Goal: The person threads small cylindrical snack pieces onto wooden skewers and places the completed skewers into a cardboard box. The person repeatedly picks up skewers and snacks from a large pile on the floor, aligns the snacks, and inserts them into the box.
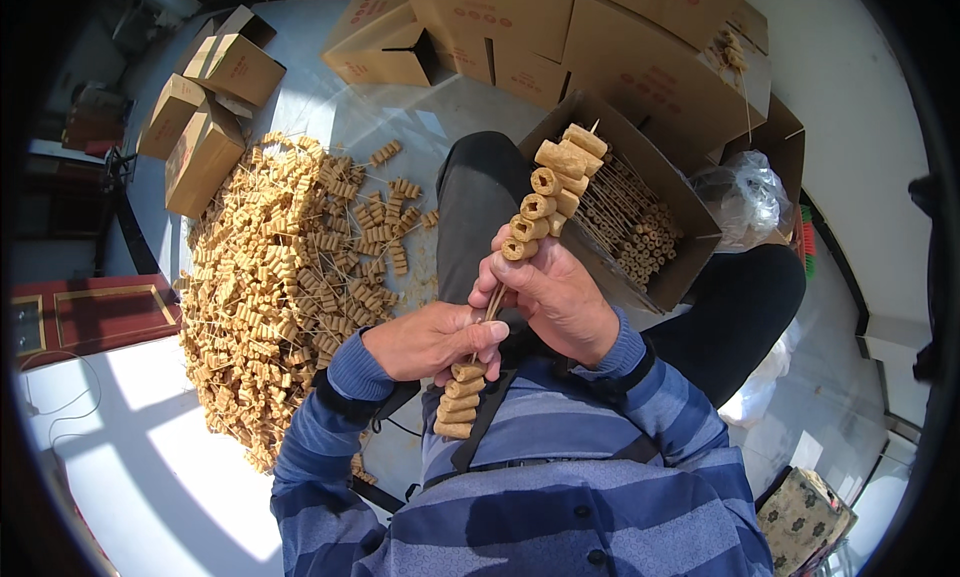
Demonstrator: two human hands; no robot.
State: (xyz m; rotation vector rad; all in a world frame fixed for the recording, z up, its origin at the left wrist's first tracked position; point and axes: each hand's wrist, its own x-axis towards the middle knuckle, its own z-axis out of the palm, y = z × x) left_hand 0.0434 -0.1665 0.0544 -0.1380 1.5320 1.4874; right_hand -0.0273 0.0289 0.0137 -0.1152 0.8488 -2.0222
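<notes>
My right hand [562, 295] is closed round the thin sticks of several skewers [545, 192], whose hollow tan rolls fan out beyond my fingers, away from my body. My left hand [435, 339] pinches the lower ends of the sticks, thumb laid across them. Below it another skewer of tan rolls [460, 402] points back toward my belly; its stick runs up into the same bundle. Both hands are close together above my lap, and how many sticks they share is hidden by my fingers.
On the floor to the left lies a big heap of loose skewers [270, 307]. Beyond my right hand an open carton [690, 212] holds rows of skewers. Stacked cartons [490, 17] stand at the back, others [215, 97] far left. A clear plastic bag [745, 202] sits by the open carton.
</notes>
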